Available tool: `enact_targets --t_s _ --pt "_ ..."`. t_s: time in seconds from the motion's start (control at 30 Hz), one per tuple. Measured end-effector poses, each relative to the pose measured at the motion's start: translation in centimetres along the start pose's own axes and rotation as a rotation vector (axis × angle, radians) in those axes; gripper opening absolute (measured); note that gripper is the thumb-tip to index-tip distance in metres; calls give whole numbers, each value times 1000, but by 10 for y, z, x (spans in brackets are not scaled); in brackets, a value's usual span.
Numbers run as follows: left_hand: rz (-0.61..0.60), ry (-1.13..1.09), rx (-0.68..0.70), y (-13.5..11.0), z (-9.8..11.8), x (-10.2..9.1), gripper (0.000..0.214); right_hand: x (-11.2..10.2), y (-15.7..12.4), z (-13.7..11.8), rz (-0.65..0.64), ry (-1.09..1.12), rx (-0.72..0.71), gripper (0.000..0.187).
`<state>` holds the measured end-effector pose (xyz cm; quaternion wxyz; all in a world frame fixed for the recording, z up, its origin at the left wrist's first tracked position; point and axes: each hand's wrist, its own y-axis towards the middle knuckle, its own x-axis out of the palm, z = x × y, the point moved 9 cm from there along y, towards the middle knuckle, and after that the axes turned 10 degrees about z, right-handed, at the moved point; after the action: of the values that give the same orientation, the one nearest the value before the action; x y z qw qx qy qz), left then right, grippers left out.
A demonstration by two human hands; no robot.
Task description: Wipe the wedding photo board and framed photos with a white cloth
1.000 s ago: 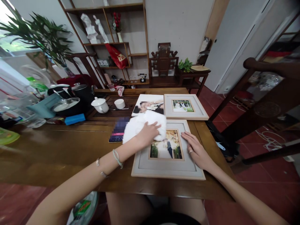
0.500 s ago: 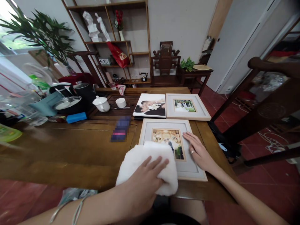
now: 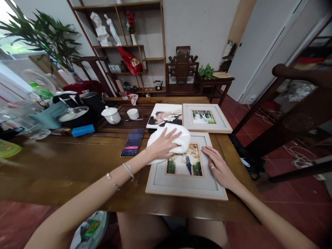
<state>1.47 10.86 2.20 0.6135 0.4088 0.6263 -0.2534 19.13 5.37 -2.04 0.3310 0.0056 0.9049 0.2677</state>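
A framed photo (image 3: pixel 184 186) lies flat at the near right of the wooden table, in a pale wood frame with a light mat. On its upper left part rests a white fluffy cloth (image 3: pixel 183 136), which overhangs the frame's left edge. My left hand (image 3: pixel 164 145) is on top of the cloth, fingers spread over it and thumb pressed into a fold. Along the right side of the picture lies my right hand (image 3: pixel 216 164), fingers stretched out flat on the frame, a ring on one finger.
Behind lie a second framed photo (image 3: pixel 220 119) and a photo panel (image 3: pixel 158 112). A phone (image 3: pixel 132 142) lies left of the cloth. Farther left are a lidded white cup (image 3: pixel 111 115), a small white bowl (image 3: pixel 133 113), a blue block (image 3: pixel 83 130) and a dark pan (image 3: pixel 74 116).
My left hand has moved the cloth away from me, from the frame's lower left to its upper left, uncovering the lower part. My right hand has stayed in place.
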Motion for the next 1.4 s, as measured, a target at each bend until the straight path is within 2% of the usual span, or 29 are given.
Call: enact_targets --t_s 0.07,0.17,0.27,0.4,0.5,0.6,0.8,0.87,0.93,1.07,1.17,1.4 --pt "-6 -11 -2 2 -1 2 31 0 1 0 -5 -1 4 54" --pt "-54 -76 11 -9 15 5 31 0 1 -1 -5 -2 -4 53" --pt "-108 -183 43 -29 49 1 35 1 1 -1 -11 -2 -11 53" --pt "-116 -320 115 -55 101 -15 40 1 1 -1 -19 2 -14 53" --pt "-96 -341 131 -64 118 -19 40 1 1 -1 -18 2 -6 53" --pt "-68 -245 77 -60 107 -9 36 1 1 -2 -22 6 -12 53" --pt "64 89 -189 -29 34 2 26 1 0 -1 -37 2 -17 56" --pt "56 116 -179 -19 16 4 24 2 -1 -1 -44 0 -12 56" --pt "28 86 -105 -10 7 6 26 2 -1 0 -45 1 -10 56" --pt "-65 -24 -50 -10 8 8 28 2 0 -1 -39 1 -15 55" --pt "-137 -90 -47 -22 33 1 31 2 0 -1 -35 -5 -18 56" --pt "-223 -310 -35 -72 121 -31 37 2 1 0 -25 -23 -8 56"
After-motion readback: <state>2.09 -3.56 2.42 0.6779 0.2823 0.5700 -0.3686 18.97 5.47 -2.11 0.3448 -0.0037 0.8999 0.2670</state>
